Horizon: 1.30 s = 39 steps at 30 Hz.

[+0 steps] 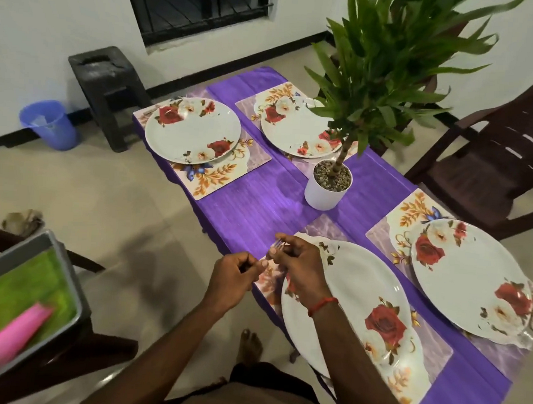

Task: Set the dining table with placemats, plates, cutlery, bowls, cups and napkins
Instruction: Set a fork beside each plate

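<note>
1. Four mats [216,180] and plates [191,131] are laid.
2. The right hand [299,263] fingers [282,249] pinch a fork [277,243], a plate just right of them; the left hand [234,276] grip I cannot tell.
3. To come: bowls, cups, napkins.

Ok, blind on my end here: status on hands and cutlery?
Left hand and right hand both pinch fork. Fork not yet laid, above placemat beside near plate. Nothing blocking.

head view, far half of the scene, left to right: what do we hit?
In order: blue bucket → black stool → left far plate → right far plate → brown chair.
</note>
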Motion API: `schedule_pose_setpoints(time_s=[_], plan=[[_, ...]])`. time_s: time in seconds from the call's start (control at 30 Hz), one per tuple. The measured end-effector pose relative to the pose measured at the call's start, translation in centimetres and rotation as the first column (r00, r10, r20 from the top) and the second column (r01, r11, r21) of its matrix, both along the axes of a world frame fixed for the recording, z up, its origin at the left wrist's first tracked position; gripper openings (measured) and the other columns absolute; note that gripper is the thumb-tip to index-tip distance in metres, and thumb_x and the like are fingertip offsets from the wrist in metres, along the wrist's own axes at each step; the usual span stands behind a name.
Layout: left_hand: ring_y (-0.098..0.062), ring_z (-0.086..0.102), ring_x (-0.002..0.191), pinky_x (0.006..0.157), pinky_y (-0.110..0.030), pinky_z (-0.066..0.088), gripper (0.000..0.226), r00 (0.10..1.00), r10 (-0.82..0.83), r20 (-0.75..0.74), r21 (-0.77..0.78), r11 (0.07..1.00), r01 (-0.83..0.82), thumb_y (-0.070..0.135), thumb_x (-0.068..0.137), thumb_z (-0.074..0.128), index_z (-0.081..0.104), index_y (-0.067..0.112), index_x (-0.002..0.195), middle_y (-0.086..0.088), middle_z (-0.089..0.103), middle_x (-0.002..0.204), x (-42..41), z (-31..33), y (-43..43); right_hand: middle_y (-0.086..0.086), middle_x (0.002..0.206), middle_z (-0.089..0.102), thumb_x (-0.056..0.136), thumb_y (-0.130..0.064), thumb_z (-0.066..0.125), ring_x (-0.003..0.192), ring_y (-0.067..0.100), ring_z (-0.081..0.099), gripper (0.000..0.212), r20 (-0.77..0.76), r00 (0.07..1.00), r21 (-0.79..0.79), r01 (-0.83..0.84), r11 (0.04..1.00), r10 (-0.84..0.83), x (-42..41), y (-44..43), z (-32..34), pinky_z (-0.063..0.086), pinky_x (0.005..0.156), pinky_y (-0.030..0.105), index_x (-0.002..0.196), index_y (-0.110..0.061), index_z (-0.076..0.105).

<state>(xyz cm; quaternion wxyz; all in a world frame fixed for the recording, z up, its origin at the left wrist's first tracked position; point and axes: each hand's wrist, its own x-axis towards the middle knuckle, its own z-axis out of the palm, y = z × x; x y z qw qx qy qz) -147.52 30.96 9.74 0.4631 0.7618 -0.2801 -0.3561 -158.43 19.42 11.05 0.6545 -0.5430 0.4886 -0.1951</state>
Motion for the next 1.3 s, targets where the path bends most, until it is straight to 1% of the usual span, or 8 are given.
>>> schedule_pose_setpoints(time_s=[0.07, 0.17, 0.33, 0.43, 0.7, 0.9, 1.07, 1.3], plan=[[-0.006, 0.051, 0.049, 0.053, -0.016, 0.044, 0.028, 1.0, -0.02, 0.0, 0.02, 1.0, 0.02, 0.025, 0.091, 0.076, 0.067, 0.02, 0.065, 0.005, 0.061, 0.053, 0.7, -0.7, -0.8, 0.015, 0.097, 0.076, 0.084, -0.004, 0.078, 0.088, 0.03, 0.073, 0.027, 0.025, 0.998, 0.041, 0.056, 0.998, -0.057, 0.3, -1.6, -0.6, 0.06, 0.087, 0.049, 0.109, -0.016, 0.075], [-0.005, 0.052, 0.051, 0.056, -0.02, 0.045, 0.025, 0.999, -0.046, 0.013, 0.06, 0.997, 0.045, 0.024, 0.09, 0.078, 0.07, 0.02, 0.067, 0.008, 0.062, 0.055, 1.4, -2.6, -1.8, 0.017, 0.095, 0.076, 0.088, -0.002, 0.072, 0.084, 0.028, 0.069, 0.021, 0.003, 0.994, 0.058, 0.11, 0.992, -0.111, 0.4, -4.2, -1.9, 0.059, 0.084, 0.043, 0.106, -0.014, 0.075], [0.005, 0.063, 0.061, 0.059, -0.007, 0.044, 0.005, 0.988, -0.135, 0.077, 0.158, 0.98, 0.121, 0.022, 0.09, 0.078, 0.078, 0.017, 0.087, 0.015, 0.07, 0.07, 1.1, -5.0, -3.5, -0.002, 0.099, 0.077, 0.089, -0.015, 0.074, 0.095, 0.02, 0.072, 0.019, -0.146, 0.988, -0.124, 0.04, 0.991, -0.058, 0.3, -6.6, -5.1, 0.058, 0.093, 0.047, 0.106, -0.023, 0.076], [0.002, 0.069, 0.073, 0.066, -0.005, 0.049, 0.012, 0.98, -0.171, 0.099, 0.228, 0.963, 0.145, 0.02, 0.09, 0.078, 0.079, 0.013, 0.1, 0.008, 0.076, 0.085, 1.3, -6.1, -4.5, -0.001, 0.103, 0.075, 0.089, -0.018, 0.074, 0.097, 0.019, 0.07, 0.021, -0.289, 0.957, -0.253, -0.041, 0.967, -0.034, 0.0, -7.7, -6.2, 0.056, 0.095, 0.041, 0.109, -0.015, 0.076], [-0.004, 0.071, 0.083, 0.087, -0.026, 0.06, 0.018, 0.944, -0.291, 0.153, 0.331, 0.915, 0.229, 0.011, 0.089, 0.078, 0.079, 0.015, 0.107, 0.004, 0.078, 0.097, 2.4, -7.2, -6.3, 0.004, 0.109, 0.076, 0.089, -0.023, 0.075, 0.1, 0.02, 0.071, 0.025, -0.538, 0.842, -0.448, -0.333, 0.83, 0.047, -0.8, -10.1, -7.8, 0.049, 0.102, 0.036, 0.112, -0.012, 0.077], [-0.004, 0.069, 0.079, 0.081, -0.031, 0.061, 0.016, 0.903, -0.389, 0.183, 0.468, 0.842, 0.268, 0.019, 0.09, 0.075, 0.078, 0.023, 0.105, 0.014, 0.074, 0.088, 2.5, -8.0, -6.9, 0.003, 0.107, 0.077, 0.095, -0.027, 0.067, 0.098, 0.021, 0.07, 0.022, -0.693, 0.721, -0.475, -0.466, 0.746, 0.01, -0.8, -10.7, -9.0, 0.053, 0.098, 0.04, 0.112, -0.017, 0.078], [-0.001, 0.066, 0.077, 0.075, -0.027, 0.06, 0.016, 0.853, -0.444, 0.274, 0.474, 0.834, 0.282, 0.024, 0.087, 0.079, 0.078, 0.027, 0.103, 0.016, 0.073, 0.09, 2.5, -8.0, -7.1, 0.002, 0.107, 0.077, 0.094, -0.027, 0.068, 0.097, 0.02, 0.071, 0.022, -0.701, 0.712, -0.506, -0.463, 0.728, -0.034, -0.7, -10.6, -9.4, 0.054, 0.096, 0.042, 0.112, -0.018, 0.077], [-0.003, 0.067, 0.072, 0.075, -0.026, 0.061, 0.011, 0.844, -0.475, 0.249, 0.433, 0.834, 0.341, 0.021, 0.088, 0.078, 0.079, 0.02, 0.099, 0.013, 0.073, 0.085, 3.2, -8.4, -7.5, 0.0, 0.107, 0.076, 0.094, -0.033, 0.069, 0.1, 0.019, 0.066, 0.023, -0.614, 0.786, -0.553, -0.357, 0.752, -0.078, -2.6, -10.8, -9.3, 0.049, 0.098, 0.038, 0.112, -0.019, 0.074]])
